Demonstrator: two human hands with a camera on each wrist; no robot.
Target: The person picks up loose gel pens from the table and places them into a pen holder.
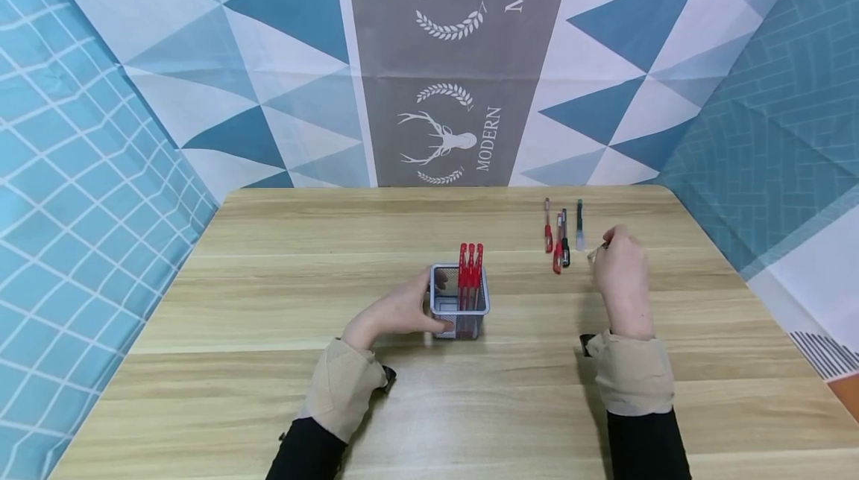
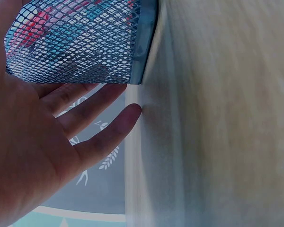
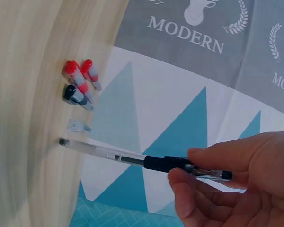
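My left hand (image 1: pixel 401 307) holds a square metal mesh pen holder (image 1: pixel 470 327) by its left side, thumb on the near wall and fingers toward the back. In the left wrist view the mesh pen holder (image 2: pixel 85 47) stands beside the palm, and the little finger stretches free of it. Three red pens (image 1: pixel 471 265) stand upright in its right part. Well to the right, my right hand (image 1: pixel 622 271) pinches a gel pen (image 3: pixel 165 164) between thumb and fingers. That pen has a black grip and a clear barrel, and its far end hangs close to the tabletop.
Several pens lie at the back right of the wooden table (image 1: pixel 268 279): two red pens (image 1: pixel 558 249), a black pen (image 1: pixel 565 241) and a pen with a clear end (image 1: pixel 580 226). A patterned cloth (image 1: pixel 443 77) rises behind the table.
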